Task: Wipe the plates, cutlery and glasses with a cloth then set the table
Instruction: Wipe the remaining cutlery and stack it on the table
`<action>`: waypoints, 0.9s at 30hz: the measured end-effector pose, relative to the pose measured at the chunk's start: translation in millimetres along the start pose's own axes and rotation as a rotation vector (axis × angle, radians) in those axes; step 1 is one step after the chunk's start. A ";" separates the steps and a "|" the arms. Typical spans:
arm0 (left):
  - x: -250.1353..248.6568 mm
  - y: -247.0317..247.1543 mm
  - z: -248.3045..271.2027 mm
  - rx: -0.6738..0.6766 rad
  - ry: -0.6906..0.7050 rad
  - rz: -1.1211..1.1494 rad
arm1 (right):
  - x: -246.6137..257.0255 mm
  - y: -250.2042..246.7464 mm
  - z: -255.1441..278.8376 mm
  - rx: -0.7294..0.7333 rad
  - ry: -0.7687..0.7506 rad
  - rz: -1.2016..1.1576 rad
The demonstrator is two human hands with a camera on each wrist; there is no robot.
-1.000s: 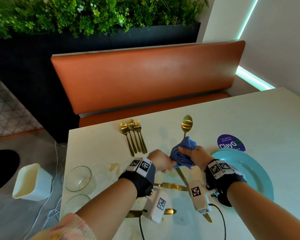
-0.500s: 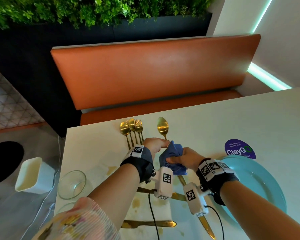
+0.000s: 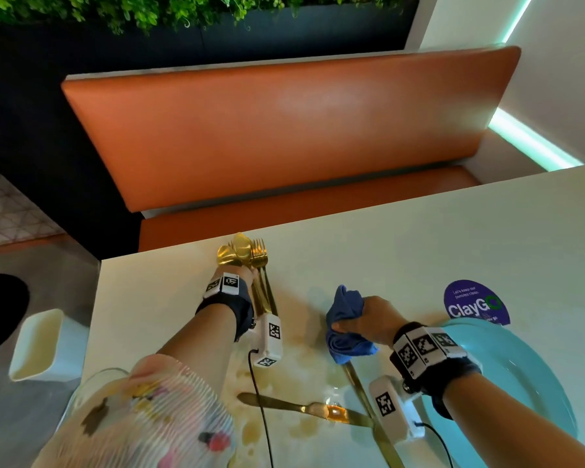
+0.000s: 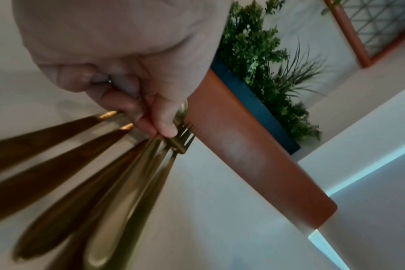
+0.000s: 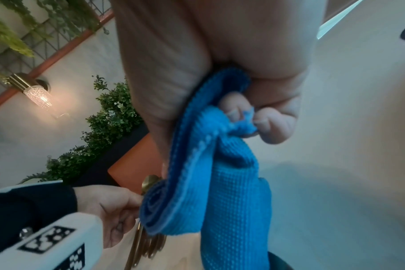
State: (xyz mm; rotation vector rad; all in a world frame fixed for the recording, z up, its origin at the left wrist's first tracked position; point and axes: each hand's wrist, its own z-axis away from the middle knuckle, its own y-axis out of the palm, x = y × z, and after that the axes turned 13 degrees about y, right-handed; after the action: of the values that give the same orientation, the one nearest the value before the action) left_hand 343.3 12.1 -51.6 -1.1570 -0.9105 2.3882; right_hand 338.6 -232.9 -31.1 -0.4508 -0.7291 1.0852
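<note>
At the table's far edge lies a bunch of gold spoons and forks [image 3: 259,261], their handles fanned out in the left wrist view [image 4: 118,191]. My left hand [image 3: 250,272] is on this bunch and pinches a gold spoon [image 3: 242,244] near its neck [image 4: 160,127]. My right hand [image 3: 362,315] grips a bunched blue cloth [image 3: 347,315], held just above the table; in the right wrist view its fingers curl into the cloth [image 5: 231,191]. Two gold knives [image 3: 301,407] lie crossed near me. A teal plate [image 3: 527,373] lies under my right forearm.
Yellowish spill marks [image 3: 336,380] stain the table between the hands. A glass [image 3: 92,383] stands at the near left, partly behind my sleeve. A purple sticker [image 3: 475,304] lies beyond the plate. An orange bench [image 3: 284,130] faces me; a white bin [image 3: 38,342] stands on the floor.
My left hand carried the spoon out of the cloth leftward to the bunch of cutlery at the far edge. My right hand kept the cloth and stayed near the plate.
</note>
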 end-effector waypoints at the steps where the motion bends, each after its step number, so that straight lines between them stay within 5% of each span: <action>1: 0.2 2.3 -3.8 0.000 0.009 -0.038 | 1.6 -1.8 -2.0 -0.004 -0.002 -0.004; 7: -0.6 14.8 -19.4 -0.150 -0.041 0.013 | 9.9 -7.7 -8.3 -0.014 0.007 -0.031; 14: 6.0 21.8 -1.0 -0.108 -0.022 -0.045 | 12.1 -10.8 12.4 -0.058 0.013 -0.099; 27: 49.6 45.5 144.5 0.046 0.049 -0.020 | -29.5 16.8 110.7 -0.153 0.041 -0.232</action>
State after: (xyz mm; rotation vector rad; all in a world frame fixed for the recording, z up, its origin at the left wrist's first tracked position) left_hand 197.8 -52.7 -43.6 -1.1784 -0.8436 2.3421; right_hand 239.6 -254.6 24.9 -0.5039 -0.8101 0.8037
